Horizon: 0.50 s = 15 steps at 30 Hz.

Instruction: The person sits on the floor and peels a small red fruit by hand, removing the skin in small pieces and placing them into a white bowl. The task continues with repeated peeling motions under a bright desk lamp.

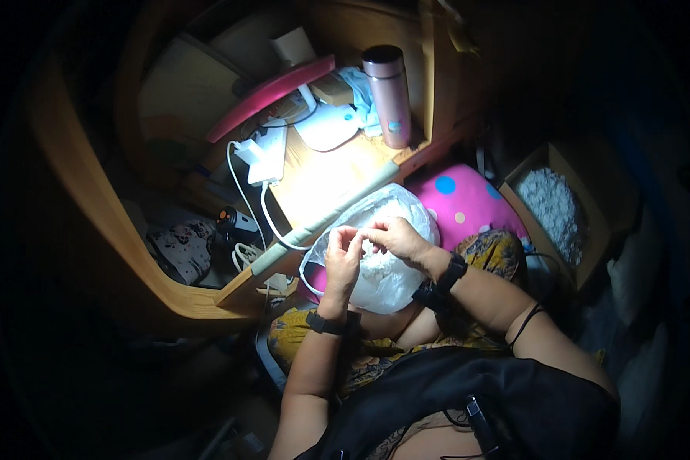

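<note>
Over a translucent plastic bag (374, 287) on my lap, my left hand (343, 259) and my right hand (399, 240) meet at the fingertips. Thumb and fingers of each are pinched close together. Whatever lies between them is too small and too brightly lit to make out. Inside the open bag is a heap of small whitish pieces (374, 265), partly hidden by my hands. A pink cushion (466, 204) with coloured dots lies behind and to the right of the bag.
A wooden desk (322, 187) with a padded front edge stands ahead. It carries a lit desk lamp (273, 98), a power strip (267, 158) and a pink vacuum flask (388, 98). Cables hang over its edge. At right, a cardboard box (595, 241) holds a whitish heap (549, 207).
</note>
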{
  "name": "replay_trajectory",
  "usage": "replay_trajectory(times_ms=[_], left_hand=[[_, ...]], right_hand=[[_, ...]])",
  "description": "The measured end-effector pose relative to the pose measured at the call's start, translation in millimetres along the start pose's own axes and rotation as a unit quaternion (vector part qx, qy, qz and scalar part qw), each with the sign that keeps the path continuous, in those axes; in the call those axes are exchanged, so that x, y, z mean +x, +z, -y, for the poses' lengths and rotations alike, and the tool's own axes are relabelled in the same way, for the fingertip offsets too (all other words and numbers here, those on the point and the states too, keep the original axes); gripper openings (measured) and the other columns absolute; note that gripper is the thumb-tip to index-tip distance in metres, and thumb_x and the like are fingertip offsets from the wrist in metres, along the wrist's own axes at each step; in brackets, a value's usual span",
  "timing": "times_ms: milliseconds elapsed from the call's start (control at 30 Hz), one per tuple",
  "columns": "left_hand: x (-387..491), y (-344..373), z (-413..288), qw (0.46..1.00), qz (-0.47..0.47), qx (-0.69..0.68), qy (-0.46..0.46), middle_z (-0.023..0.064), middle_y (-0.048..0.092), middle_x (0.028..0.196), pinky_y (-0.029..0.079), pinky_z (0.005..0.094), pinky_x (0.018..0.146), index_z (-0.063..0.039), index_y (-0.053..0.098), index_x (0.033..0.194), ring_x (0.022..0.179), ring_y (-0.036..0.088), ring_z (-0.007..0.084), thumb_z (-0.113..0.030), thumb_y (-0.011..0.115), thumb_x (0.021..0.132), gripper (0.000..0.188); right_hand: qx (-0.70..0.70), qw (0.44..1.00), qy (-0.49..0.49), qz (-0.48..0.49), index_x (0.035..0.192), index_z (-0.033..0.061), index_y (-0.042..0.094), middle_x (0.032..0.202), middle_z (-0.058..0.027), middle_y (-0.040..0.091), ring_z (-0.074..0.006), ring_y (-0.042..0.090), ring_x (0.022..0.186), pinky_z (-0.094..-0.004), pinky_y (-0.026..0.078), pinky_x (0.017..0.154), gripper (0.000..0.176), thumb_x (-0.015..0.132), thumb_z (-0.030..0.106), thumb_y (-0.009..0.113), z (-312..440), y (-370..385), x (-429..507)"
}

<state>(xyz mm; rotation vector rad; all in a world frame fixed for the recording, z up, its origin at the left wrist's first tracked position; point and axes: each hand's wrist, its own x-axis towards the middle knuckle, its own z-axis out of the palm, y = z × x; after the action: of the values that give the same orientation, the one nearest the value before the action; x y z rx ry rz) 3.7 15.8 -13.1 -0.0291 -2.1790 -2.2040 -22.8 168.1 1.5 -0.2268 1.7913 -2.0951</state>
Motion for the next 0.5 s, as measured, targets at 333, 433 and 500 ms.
replay_trajectory(times_ms=[333, 433, 500], left_hand=[[4.3, -10.1, -6.1, 0.975, 0.082, -0.170, -0.119, 0.0033, 0.056, 0.086, 0.044, 0.0232, 0.070, -0.003, 0.053, 0.099, 0.074, 0.052, 0.0112, -0.011, 0.057, 0.090, 0.013], [2.1, -9.9, -9.9, 0.964, 0.078, -0.226, -0.117, 0.0025, 0.055, 0.085, 0.043, 0.0210, 0.067, -0.002, 0.052, 0.101, 0.072, 0.052, 0.0094, -0.007, 0.056, 0.089, 0.013], [1.2, -9.4, -12.7, 0.961, 0.075, -0.234, -0.123, 0.0031, 0.055, 0.087, 0.044, 0.0221, 0.068, -0.002, 0.052, 0.101, 0.073, 0.052, 0.0104, -0.006, 0.057, 0.089, 0.014]], right_hand=[[-0.105, 0.993, -0.041, -0.030, 0.077, 0.0007, 0.060, 0.064, -0.0060, 0.059, -0.0111, 0.054, 0.055, -0.0255, 0.044, 0.052, 0.026, 0.086, 0.025, 0.061, -4.9, 2.9, 0.3], [-0.031, 0.999, -0.013, 0.012, 0.080, 0.0024, 0.059, 0.064, -0.0033, 0.058, -0.0092, 0.055, 0.055, -0.0219, 0.044, 0.051, 0.026, 0.089, 0.026, 0.059, 2.5, 1.2, -0.1], [-0.001, 0.999, 0.013, 0.044, 0.080, 0.0028, 0.058, 0.064, -0.0025, 0.057, -0.0091, 0.054, 0.055, -0.0213, 0.044, 0.050, 0.026, 0.090, 0.027, 0.059, 7.7, -1.9, 0.2]])
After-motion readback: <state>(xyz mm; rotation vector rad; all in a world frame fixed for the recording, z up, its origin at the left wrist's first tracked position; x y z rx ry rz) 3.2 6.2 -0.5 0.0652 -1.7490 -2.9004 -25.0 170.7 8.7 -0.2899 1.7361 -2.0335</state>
